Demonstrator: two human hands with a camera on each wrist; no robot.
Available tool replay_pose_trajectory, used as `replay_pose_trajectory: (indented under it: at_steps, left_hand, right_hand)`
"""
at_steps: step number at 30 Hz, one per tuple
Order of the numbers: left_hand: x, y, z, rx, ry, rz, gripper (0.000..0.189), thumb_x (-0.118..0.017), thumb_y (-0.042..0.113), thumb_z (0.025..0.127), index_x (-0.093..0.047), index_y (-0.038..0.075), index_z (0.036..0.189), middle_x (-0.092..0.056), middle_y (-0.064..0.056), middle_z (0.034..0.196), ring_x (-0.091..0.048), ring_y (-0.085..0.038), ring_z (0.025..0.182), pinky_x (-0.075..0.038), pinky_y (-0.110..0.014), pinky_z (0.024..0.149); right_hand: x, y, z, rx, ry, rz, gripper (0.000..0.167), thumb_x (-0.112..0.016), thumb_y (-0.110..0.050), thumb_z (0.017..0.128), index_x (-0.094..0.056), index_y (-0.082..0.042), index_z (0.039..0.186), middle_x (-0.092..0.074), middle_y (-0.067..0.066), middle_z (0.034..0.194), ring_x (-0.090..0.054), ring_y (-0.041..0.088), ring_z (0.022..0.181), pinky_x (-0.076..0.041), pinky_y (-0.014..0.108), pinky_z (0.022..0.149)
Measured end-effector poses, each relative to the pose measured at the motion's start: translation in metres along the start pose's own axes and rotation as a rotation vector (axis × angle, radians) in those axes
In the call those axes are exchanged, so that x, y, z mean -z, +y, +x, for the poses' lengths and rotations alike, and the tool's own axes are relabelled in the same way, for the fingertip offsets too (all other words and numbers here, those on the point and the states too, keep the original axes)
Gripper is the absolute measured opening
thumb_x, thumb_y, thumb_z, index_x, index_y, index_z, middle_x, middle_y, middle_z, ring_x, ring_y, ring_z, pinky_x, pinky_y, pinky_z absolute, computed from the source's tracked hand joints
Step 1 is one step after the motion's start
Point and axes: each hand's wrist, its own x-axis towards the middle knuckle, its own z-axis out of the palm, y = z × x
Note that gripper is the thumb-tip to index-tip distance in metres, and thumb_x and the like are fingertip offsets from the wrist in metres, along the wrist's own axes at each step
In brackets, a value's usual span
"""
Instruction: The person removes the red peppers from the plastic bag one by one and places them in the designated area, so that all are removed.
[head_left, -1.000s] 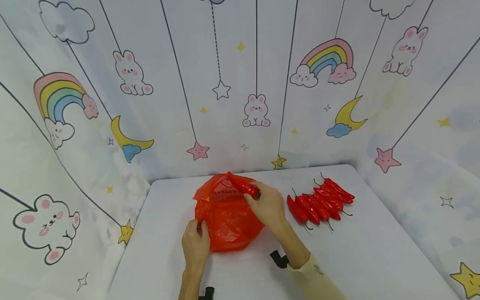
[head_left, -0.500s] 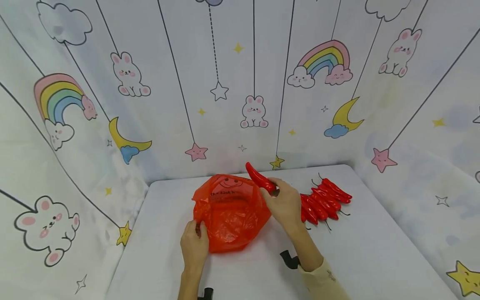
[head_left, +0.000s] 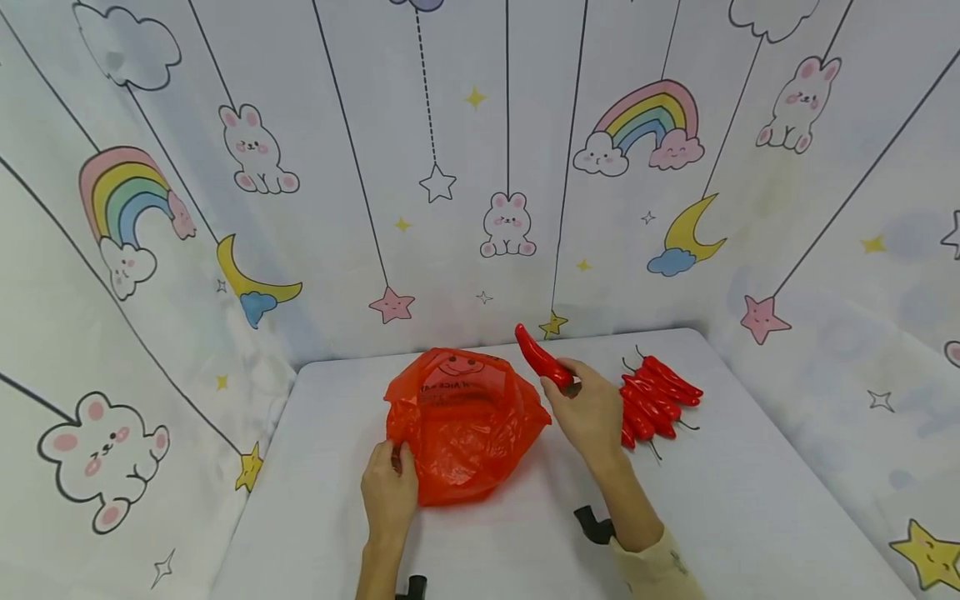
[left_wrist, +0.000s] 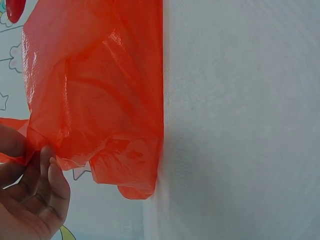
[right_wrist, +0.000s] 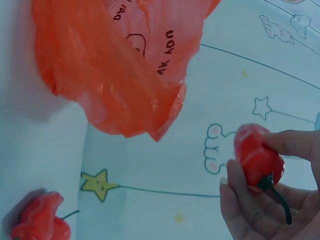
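A red plastic bag (head_left: pixel 465 454) with a printed smiling face stands on the white table, its mouth gaping. My left hand (head_left: pixel 390 487) pinches the bag's left rim between thumb and fingers, as the left wrist view also shows at the bag's film (left_wrist: pixel 100 90). Right of the bag and above the table, my right hand (head_left: pixel 588 412) holds a red chili pepper (head_left: pixel 542 358), tip up and leaning left. In the right wrist view the green stem of this chili pepper (right_wrist: pixel 255 155) points away from the thumb. Several more red chili peppers (head_left: pixel 660 392) lie in a row, partly hidden behind the right hand.
A white table (head_left: pixel 750 500) carries everything, backed by a cloth (head_left: pixel 337 167) printed with rabbits, stars and rainbows. Black curved pieces (head_left: pixel 594 527) sit at both wrists. The pepper row lies at the table's right rear.
My right hand has carried the chili pepper rightward, from over the bag's mouth to beside the bag, covering part of the pepper row. The left hand keeps its pinch on the rim.
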Motion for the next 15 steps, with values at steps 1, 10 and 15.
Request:
replay_pose_trajectory:
  at_steps: [1, 10, 15]
  left_hand:
    - [0.000, 0.000, 0.000, 0.005, -0.003, 0.001, 0.007, -0.070, 0.008, 0.099, -0.068, 0.001, 0.097, -0.061, -0.004, 0.083, -0.057, -0.017, 0.071, -0.057, -0.032, 0.065]
    - [0.000, 0.002, -0.001, 0.010, -0.016, -0.002, 0.007, -0.069, 0.008, 0.099, -0.067, 0.002, 0.096, -0.060, -0.003, 0.082, -0.055, -0.016, 0.071, -0.056, -0.031, 0.064]
    - [0.000, 0.003, -0.001, 0.019, -0.024, -0.005, 0.007, -0.068, 0.008, 0.100, -0.068, 0.002, 0.097, -0.060, -0.003, 0.083, -0.055, -0.016, 0.072, -0.056, -0.031, 0.065]
  right_hand:
    - [0.001, 0.001, -0.001, -0.005, 0.004, -0.004, 0.046, -0.081, -0.031, 0.091, -0.071, -0.010, 0.131, -0.077, 0.009, 0.105, -0.070, 0.023, 0.079, -0.061, 0.042, 0.069]
    - [0.012, 0.016, -0.009, -0.069, 0.023, -0.031, 0.047, -0.082, -0.029, 0.091, -0.070, -0.009, 0.131, -0.077, 0.014, 0.106, -0.071, 0.028, 0.083, -0.062, 0.046, 0.067]
    - [0.016, 0.026, -0.012, -0.082, 0.033, -0.055, 0.046, -0.082, -0.030, 0.090, -0.071, -0.009, 0.130, -0.076, 0.012, 0.104, -0.068, 0.027, 0.083, -0.061, 0.044, 0.067]
